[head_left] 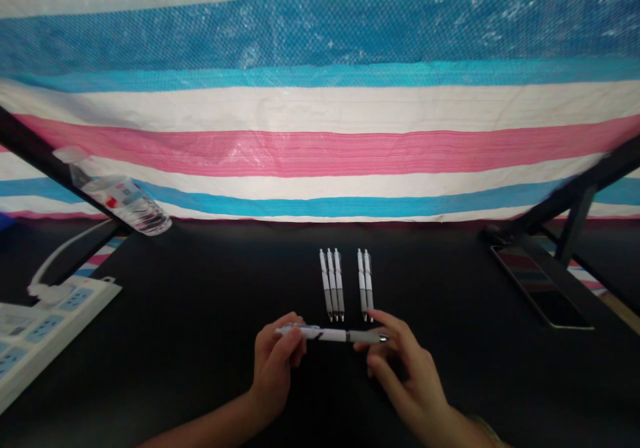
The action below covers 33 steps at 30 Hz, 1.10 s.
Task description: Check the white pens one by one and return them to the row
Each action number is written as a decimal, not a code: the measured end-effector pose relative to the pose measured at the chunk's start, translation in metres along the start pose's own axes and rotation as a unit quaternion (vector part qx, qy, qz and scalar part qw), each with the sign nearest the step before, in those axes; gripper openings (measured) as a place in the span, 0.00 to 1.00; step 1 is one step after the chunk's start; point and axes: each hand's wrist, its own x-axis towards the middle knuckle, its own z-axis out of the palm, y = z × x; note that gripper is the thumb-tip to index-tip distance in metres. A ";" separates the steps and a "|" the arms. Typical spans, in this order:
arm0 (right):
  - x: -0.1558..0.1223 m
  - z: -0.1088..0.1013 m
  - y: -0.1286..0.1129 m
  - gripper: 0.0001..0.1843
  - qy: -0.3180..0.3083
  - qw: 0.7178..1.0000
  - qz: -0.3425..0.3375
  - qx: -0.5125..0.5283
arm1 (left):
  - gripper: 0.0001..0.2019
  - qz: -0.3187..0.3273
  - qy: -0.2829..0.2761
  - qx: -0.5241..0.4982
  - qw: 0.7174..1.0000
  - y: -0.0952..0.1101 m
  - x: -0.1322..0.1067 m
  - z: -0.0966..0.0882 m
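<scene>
A white and grey click pen point(330, 335) lies level across the front, its grey grip and metal tip to the right. My left hand point(277, 361) pinches its clip end between thumb and fingers. Around the tip, my right hand point(410, 368) has its index finger and thumb apart; whether a finger behind the pen touches it, I cannot tell. Beyond my hands, three similar pens point(331, 285) lie side by side, tips toward me. Two more pens point(365, 285) form a separate pair to their right, close to my right index finger.
On the left are a white power strip point(60, 328) with a plugged-in cable and a tilted clear plastic bottle point(130, 201). A dark phone point(543, 288) lies at right beside a black support bar point(575, 201). A striped sheet point(320, 155) hangs behind the black table point(200, 288).
</scene>
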 end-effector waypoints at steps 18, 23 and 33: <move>0.003 -0.002 -0.003 0.13 -0.048 0.997 -0.044 -0.045 | 0.18 -0.015 0.057 -0.027 0.998 0.007 0.008 0.004; 0.002 0.000 0.001 0.08 -0.027 0.996 -0.025 -0.077 | 0.17 -0.041 0.053 -0.026 0.997 0.006 0.007 0.002; 0.004 -0.003 -0.002 0.27 -0.150 0.979 0.136 0.011 | 0.22 -0.020 -0.069 0.036 0.997 0.012 0.018 -0.005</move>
